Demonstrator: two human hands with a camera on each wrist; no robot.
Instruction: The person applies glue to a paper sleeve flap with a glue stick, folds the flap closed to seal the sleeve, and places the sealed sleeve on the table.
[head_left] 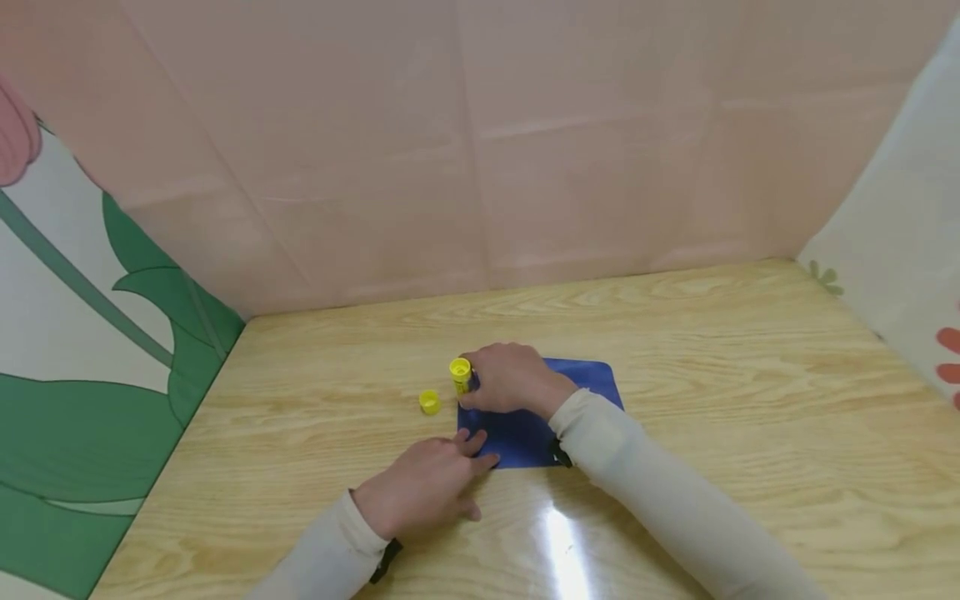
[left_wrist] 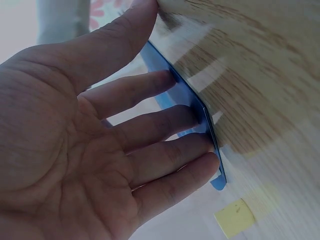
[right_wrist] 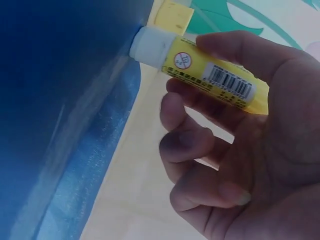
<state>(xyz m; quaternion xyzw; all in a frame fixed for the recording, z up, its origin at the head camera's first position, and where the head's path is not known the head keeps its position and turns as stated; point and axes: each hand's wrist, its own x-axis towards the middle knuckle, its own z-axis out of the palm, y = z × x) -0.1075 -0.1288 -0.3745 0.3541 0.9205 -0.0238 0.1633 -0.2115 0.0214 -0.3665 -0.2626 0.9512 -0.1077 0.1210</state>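
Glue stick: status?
Right hand grips glue stick, white end against blue sheet. Left hand touches sheet. Yellow cap beside it, not in the way.

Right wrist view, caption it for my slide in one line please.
Right hand holding a yellow glue stick, white end against a blue sheet, yellow cap nearby.

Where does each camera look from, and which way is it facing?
Head: worn on the head, facing forward and down at the table; left hand, right hand and sleeves show.
Left wrist: on that wrist, looking past the palm and fingers to the blue sheet.
Right wrist: on that wrist, facing the right fingers gripping the yellow glue stick.
Both wrist views share the sheet and yellow cap.
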